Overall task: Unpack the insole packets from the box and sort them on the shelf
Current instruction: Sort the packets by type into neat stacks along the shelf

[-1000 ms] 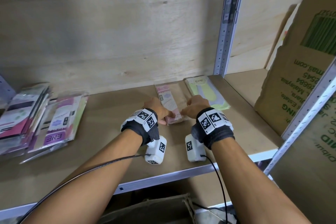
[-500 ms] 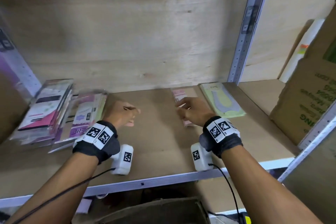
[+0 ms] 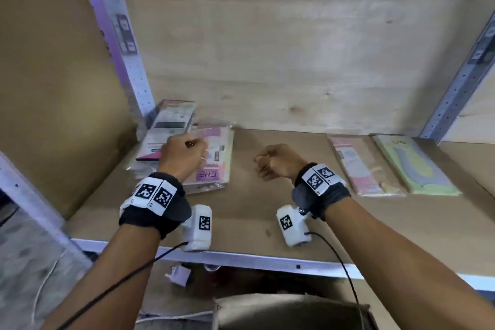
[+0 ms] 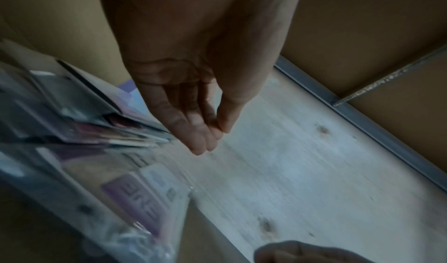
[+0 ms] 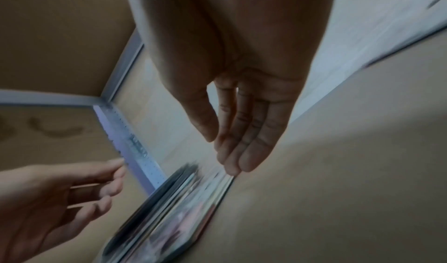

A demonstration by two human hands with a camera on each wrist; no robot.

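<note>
The left hand hovers over the mixed pile of insole packets, fingers loosely together and holding nothing, the pile just under and beyond the fingertips; the right hand hangs relaxed and empty above the shelf; a pink packet and green packet lie well behind its fingers.

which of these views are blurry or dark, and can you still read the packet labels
Head view: evenly lit, slightly soft; the purple-labelled packet stack still reads ENE. Left wrist view: dim, packets smeared by motion blur. Right wrist view: dim, stack streaked, labels unreadable.
</note>
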